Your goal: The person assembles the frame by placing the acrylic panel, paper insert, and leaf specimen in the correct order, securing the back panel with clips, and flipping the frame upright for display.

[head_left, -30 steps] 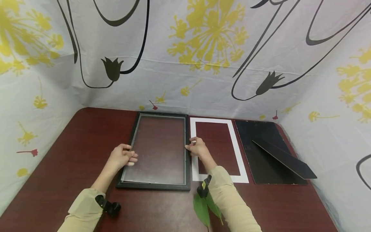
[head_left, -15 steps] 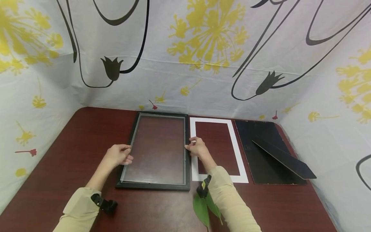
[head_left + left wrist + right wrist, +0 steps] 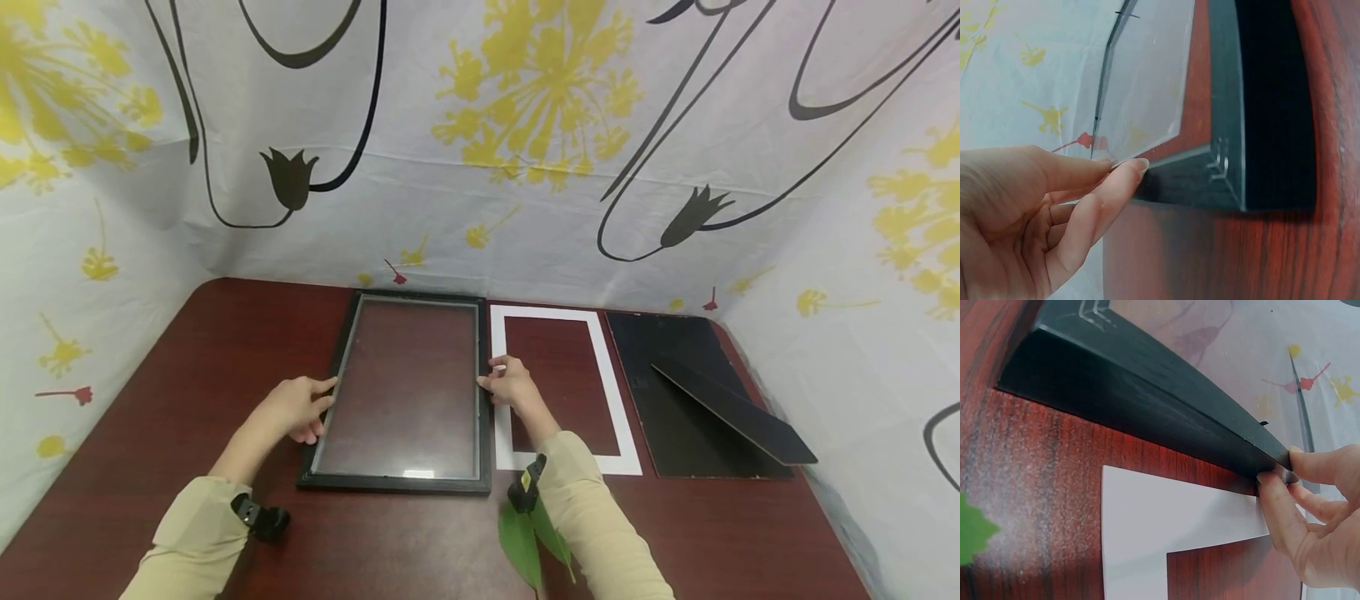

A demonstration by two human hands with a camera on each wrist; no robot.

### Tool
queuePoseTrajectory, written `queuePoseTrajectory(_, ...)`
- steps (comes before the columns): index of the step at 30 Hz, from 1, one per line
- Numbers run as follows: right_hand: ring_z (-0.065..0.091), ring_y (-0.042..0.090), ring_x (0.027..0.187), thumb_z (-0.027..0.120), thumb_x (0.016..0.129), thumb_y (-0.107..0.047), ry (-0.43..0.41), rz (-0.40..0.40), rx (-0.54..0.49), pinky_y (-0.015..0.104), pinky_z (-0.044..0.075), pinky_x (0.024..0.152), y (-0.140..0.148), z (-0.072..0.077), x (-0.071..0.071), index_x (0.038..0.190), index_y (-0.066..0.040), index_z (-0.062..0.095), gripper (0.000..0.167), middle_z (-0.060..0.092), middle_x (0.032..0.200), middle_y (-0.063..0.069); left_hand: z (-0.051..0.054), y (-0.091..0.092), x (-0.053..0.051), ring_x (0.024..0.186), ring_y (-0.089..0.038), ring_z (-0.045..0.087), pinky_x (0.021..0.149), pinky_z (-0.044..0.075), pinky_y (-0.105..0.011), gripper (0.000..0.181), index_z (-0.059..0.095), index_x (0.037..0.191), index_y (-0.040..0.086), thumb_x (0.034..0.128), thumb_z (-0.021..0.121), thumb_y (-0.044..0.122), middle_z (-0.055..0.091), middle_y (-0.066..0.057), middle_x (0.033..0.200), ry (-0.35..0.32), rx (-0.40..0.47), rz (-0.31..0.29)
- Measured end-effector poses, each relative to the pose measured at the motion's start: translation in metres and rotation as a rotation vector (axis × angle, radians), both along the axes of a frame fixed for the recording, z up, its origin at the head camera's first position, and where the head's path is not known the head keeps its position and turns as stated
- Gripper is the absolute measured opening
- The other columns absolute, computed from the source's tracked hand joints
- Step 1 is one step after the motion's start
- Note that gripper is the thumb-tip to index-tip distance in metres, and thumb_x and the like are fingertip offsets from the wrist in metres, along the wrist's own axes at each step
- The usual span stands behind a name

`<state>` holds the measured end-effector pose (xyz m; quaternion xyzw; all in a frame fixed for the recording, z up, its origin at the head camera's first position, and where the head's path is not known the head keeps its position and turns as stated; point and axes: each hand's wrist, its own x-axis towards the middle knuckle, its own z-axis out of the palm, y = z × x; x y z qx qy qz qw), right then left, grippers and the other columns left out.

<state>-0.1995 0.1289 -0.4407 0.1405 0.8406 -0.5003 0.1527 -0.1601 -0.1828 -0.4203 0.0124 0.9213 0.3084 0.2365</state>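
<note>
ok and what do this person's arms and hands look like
The left sleeve and right sleeve are long, pale yellow and wrinkled. The left wrist camera and right wrist camera are black, strapped at the cuffs; the right one shows a small yellow mark. The left hand and right hand are ungloved.

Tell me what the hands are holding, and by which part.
The left hand pinches the clear pane by its left edge; the right hand grips the black frame partway along its right side.
</note>
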Motion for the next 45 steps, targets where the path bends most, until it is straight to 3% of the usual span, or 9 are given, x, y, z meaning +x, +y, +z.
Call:
queuePoseTrajectory(8, 0.057, 0.018, 0.081, 0.064, 0.084, -0.009, 0.002, -0.007, -0.005, 0.035, 0.058, 0.072, -0.001, -0.003, 0.000, 0.124, -0.001, 0.049, 0.043, 0.055, 0.104, 0.016, -0.006, -0.002, 0.000, 0.040, -0.010, 0.050, 0.042, 0.044, -0.023, 0.059, 0.031, 0.142, 0.004, 0.0905, 0.056, 0.017, 0.057, -0.002, 0.055, 0.102, -0.076, -0.073)
queuePoseTrajectory(11, 0.057, 0.019, 0.081, 0.064, 0.085, -0.010, 0.004, -0.003, -0.003, 0.035, 0.058, 0.073, 0.000, -0.003, 0.000, 0.124, -0.001, 0.049, 0.043, 0.055, 0.103, 0.015, -0.010, -0.003, -0.002, 0.045, -0.012, 0.046, 0.043, 0.039, -0.024, 0.063, 0.029, 0.142, 0.004, 0.0886, 0.059, 0.020, 0.054, -0.002, 0.058, 0.154, -0.095, -0.071)
queuePoseTrajectory(13, 0.057, 0.019, 0.081, 0.064, 0.084, -0.010, 0.006, -0.004, -0.003, 0.035, 0.058, 0.073, 0.000, -0.003, 0.000, 0.124, -0.001, 0.049, 0.043, 0.055, 0.103, 0.015, -0.013, -0.004, -0.004, 0.053, -0.015, 0.046, 0.047, 0.037, -0.026, 0.065, 0.030, 0.141, 0.002, 0.0870, 0.061, 0.022, 0.054, -0.006, 0.066, 0.189, -0.094, -0.060)
queuePoseTrajectory(16, 0.057, 0.018, 0.081, 0.064, 0.085, -0.010, 0.008, -0.001, 0.001, 0.034, 0.058, 0.072, 0.000, -0.002, 0.000, 0.124, -0.001, 0.050, 0.043, 0.055, 0.105, 0.016, -0.017, -0.006, -0.006, 0.074, -0.025, 0.054, 0.057, 0.044, -0.032, 0.067, 0.030, 0.139, -0.001, 0.0855, 0.062, 0.021, 0.054, -0.017, 0.091, 0.215, -0.055, -0.046)
queuePoseTrajectory(21, 0.057, 0.018, 0.079, 0.064, 0.085, -0.010, 0.006, 0.002, -0.001, 0.033, 0.058, 0.070, 0.000, -0.002, 0.000, 0.124, -0.002, 0.050, 0.042, 0.055, 0.105, 0.016, -0.023, -0.013, -0.012, 0.105, -0.043, 0.052, 0.076, 0.052, -0.045, 0.068, 0.023, 0.139, -0.006, 0.0890, 0.058, 0.023, 0.042, -0.035, 0.122, 0.157, 0.092, -0.040)
queuePoseTrajectory(26, 0.056, 0.017, 0.079, 0.064, 0.085, -0.009, 0.005, -0.009, -0.008, 0.032, 0.058, 0.069, 0.000, -0.001, 0.000, 0.123, -0.001, 0.050, 0.042, 0.055, 0.104, 0.015, -0.028, -0.019, -0.018, 0.110, -0.044, 0.051, 0.082, 0.053, -0.043, 0.058, 0.021, 0.141, -0.007, 0.0960, 0.046, 0.021, 0.038, -0.037, 0.130, 0.057, 0.253, 0.036)
queuePoseTrajectory(31, 0.057, 0.017, 0.081, 0.064, 0.085, -0.010, 0.004, -0.005, -0.006, 0.034, 0.058, 0.072, 0.000, -0.001, 0.000, 0.124, -0.001, 0.050, 0.043, 0.056, 0.105, 0.016, -0.032, -0.024, -0.024, 0.120, -0.044, 0.044, 0.090, 0.052, -0.040, 0.054, 0.022, 0.142, -0.004, 0.0974, 0.043, 0.017, 0.034, -0.035, 0.134, -0.033, 0.394, 0.116)
queuePoseTrajectory(39, 0.056, 0.016, 0.077, 0.065, 0.084, -0.009, 0.007, -0.007, -0.011, 0.031, 0.058, 0.067, -0.002, 0.000, -0.002, 0.123, 0.000, 0.050, 0.043, 0.056, 0.101, 0.014, -0.034, -0.030, -0.026, 0.127, -0.041, 0.037, 0.094, 0.050, -0.036, 0.059, 0.019, 0.145, 0.004, 0.0966, 0.045, 0.023, 0.029, -0.029, 0.140, -0.110, 0.476, 0.165)
queuePoseTrajectory(45, 0.060, 0.018, 0.078, 0.063, 0.083, -0.001, 0.002, 0.033, -0.017, 0.031, 0.058, 0.066, 0.002, 0.002, 0.000, 0.120, 0.005, 0.052, 0.040, 0.058, 0.102, 0.019, -0.040, -0.029, -0.023, 0.131, -0.041, 0.031, 0.099, 0.045, -0.042, 0.060, 0.017, 0.146, 0.006, 0.0966, 0.046, 0.025, 0.027, -0.027, 0.141, -0.117, 0.503, 0.173)
